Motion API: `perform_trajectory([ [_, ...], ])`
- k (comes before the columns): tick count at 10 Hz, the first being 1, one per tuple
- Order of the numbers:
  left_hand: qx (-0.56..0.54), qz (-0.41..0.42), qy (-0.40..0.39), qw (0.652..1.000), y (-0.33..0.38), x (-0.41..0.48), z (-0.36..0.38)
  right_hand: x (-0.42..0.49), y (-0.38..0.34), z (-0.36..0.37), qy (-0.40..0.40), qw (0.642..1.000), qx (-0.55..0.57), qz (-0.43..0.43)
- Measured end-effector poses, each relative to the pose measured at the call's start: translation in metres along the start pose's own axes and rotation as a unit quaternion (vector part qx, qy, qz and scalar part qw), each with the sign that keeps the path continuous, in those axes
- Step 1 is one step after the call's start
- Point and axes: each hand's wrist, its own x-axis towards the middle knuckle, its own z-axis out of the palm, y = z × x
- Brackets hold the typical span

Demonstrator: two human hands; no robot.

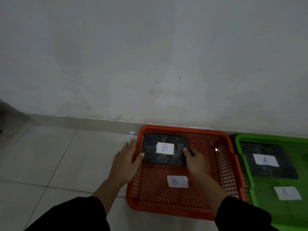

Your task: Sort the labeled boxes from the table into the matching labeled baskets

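Floor tiles point(50, 155) carry the whole setup; no table in view, baskets sit against the wall base. Orange basket point(183, 209), mesh-sided, bears a "B" tag point(177, 181) on its bottom w/ the far-left corner occupied. Green basket point(246, 140) just beside it to the right, touching or nearly so; holds a dark box marked "A" point(266, 161) plus a second tag, letter blurred, can't read.

Box marked "B" point(165, 149), dark, label up, is inside the orange basket at its far-left corner. Match correct, B to B. Appears to be in the act of being set down; whether it rests on the basket floor yet, can't tell.

Left hand point(125, 161): reaches over the basket's left wall, fingers spread on the outside, thumb hooked onto the box's near-left corner. Right hand point(195, 161): inside the basket, curled on the box's right end, fingers under or behind it, thumb on top. Two-sided hold, prob. to keep it level. Both forearms extended, dark sleeves at frame bottom.
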Motion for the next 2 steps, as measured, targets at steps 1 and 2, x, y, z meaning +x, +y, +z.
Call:
perform_trajectory([
  [1, -0.006, -0.002, 0.003, 1.000, 0.012, -0.003, -0.010, -0.013, -0.011, -0.021, 0.008, 1.000, -0.030, -0.006],
  [2, 0.010, -0.014, -0.017, 1.000, 0.040, -0.008, -0.033, -0.032, -0.037, -0.052, 0.011, 0.998, -0.054, -0.003],
])
